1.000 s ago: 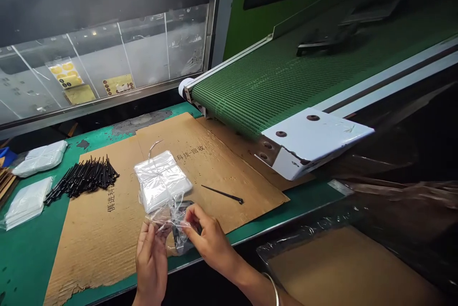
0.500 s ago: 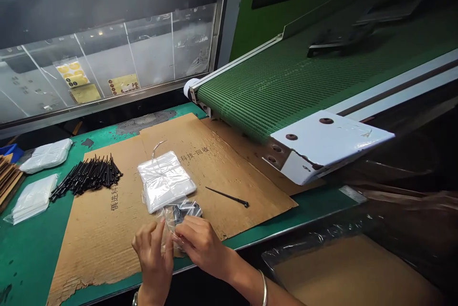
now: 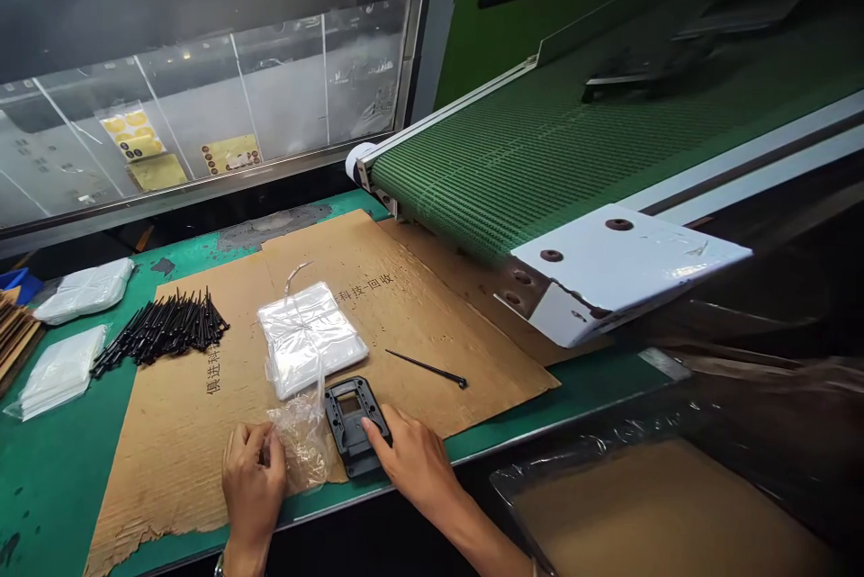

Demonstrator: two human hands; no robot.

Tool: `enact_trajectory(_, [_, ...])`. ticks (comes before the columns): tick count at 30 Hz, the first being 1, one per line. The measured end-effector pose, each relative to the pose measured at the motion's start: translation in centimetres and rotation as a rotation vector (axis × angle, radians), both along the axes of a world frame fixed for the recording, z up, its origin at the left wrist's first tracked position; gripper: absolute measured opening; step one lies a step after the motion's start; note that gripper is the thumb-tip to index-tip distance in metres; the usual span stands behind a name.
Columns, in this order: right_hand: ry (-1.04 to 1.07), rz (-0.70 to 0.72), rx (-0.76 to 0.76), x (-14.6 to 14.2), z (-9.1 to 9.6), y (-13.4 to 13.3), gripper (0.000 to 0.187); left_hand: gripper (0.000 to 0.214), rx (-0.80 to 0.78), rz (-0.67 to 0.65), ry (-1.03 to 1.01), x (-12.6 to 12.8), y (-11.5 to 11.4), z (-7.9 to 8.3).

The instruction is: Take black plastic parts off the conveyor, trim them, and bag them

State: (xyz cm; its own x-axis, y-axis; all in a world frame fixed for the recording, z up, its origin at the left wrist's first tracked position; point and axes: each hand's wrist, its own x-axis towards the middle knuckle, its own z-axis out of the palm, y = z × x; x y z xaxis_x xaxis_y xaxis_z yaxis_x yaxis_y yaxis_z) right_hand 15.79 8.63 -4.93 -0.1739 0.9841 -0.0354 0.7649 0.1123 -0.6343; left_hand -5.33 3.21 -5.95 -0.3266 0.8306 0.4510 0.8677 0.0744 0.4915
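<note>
My right hand point(image 3: 417, 458) grips a dark grey plastic housing point(image 3: 355, 433) by its right side, thumb on its face. The housing has a rectangular opening near its top. Left of it lies a crumpled clear plastic bag point(image 3: 301, 440), its top edge standing up beside the housing. My left hand point(image 3: 255, 472) is at the bag's left edge, fingers curled and pinched against it. Just beyond sits a tied stack of clear bags point(image 3: 314, 334). A thin black rod with a knobbed end point(image 3: 427, 368) lies to the right on the cardboard point(image 3: 182, 451).
A pile of black rods point(image 3: 166, 329) lies to the left, near further bag stacks point(image 3: 64, 370) on the green table point(image 3: 40, 469). A green conveyor belt point(image 3: 486, 172) with a white end bracket point(image 3: 627, 262) slants over the right side. Dark parts point(image 3: 621, 86) rest on the belt.
The housing, earlier seen through the bag, is now bare in my right hand beside it. My left hand has moved left and down with the bag's edge.
</note>
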Motion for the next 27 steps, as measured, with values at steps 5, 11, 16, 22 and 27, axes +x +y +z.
enact_trajectory(5, [0.962, -0.054, -0.502, 0.8, 0.7, 0.4, 0.038, 0.020, -0.085, 0.158, -0.089, 0.4, -0.4, 0.3])
enact_trajectory(11, [1.668, 0.140, -0.982, 1.7, 2.1, -1.0, 0.020, 0.024, -0.003, 0.216, -0.112, 0.8, -0.2, 0.7])
enact_trajectory(16, [1.775, 0.104, -1.073, 1.5, 3.0, -2.3, 0.012, 0.022, -0.028, 0.197, -0.077, 1.4, 0.0, 0.9])
enact_trajectory(22, [1.795, 0.126, -1.149, 1.5, 2.9, -2.7, 0.023, 0.024, -0.102, 0.186, -0.043, 1.8, 0.2, 1.7])
enact_trajectory(27, [1.273, 0.216, -0.896, 0.9, 2.3, -3.7, 0.035, 0.023, -0.131, 0.161, -0.072, 2.2, 0.3, 1.6])
